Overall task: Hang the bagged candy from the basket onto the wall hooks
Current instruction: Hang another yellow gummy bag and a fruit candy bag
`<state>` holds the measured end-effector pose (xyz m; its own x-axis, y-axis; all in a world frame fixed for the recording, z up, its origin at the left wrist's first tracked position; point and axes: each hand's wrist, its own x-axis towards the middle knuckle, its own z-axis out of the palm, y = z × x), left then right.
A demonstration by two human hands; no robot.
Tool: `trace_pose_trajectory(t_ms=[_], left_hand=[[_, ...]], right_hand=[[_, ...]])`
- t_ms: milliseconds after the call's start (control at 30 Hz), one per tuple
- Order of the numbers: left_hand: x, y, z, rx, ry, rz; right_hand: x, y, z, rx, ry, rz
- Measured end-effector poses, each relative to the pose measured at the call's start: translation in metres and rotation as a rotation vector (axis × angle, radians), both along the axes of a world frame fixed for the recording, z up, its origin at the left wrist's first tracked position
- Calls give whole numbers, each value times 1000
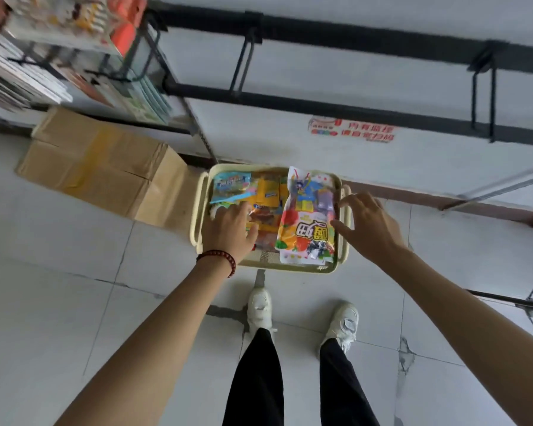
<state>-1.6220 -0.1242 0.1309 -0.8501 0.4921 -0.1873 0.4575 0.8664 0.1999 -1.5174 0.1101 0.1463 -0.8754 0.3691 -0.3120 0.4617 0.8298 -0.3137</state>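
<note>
A cream plastic basket sits on the floor against the white wall, filled with several bagged candies. A large white bag with fruit pictures lies on the right side of the pile. A blue bag and orange-yellow bags lie to its left. My left hand, with a red bead bracelet on the wrist, reaches down onto the bags at the basket's left, fingers relaxed. My right hand hovers over the basket's right rim, fingers spread, thumb near the large bag's edge. Black wall hooks stick out from black rails above.
A flattened cardboard box lies on the tiled floor to the left. A wire rack packed with goods stands at the upper left. My two feet in white shoes stand just in front of the basket. A red sticker marks the wall.
</note>
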Motion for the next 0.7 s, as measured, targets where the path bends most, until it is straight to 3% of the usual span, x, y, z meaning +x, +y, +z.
trace_pose_trajectory(t_ms=[300,500,700], left_hand=[[52,7,-116,-56,-239,35],[52,17,-144,-42,-274,94],[41,43,-157,57,-482,309]], right_hand=[[26,-7,-116,-100,-108,39],[32,-16,-160,-80,-126,39],[31,-24,-171,-90,-65,22]])
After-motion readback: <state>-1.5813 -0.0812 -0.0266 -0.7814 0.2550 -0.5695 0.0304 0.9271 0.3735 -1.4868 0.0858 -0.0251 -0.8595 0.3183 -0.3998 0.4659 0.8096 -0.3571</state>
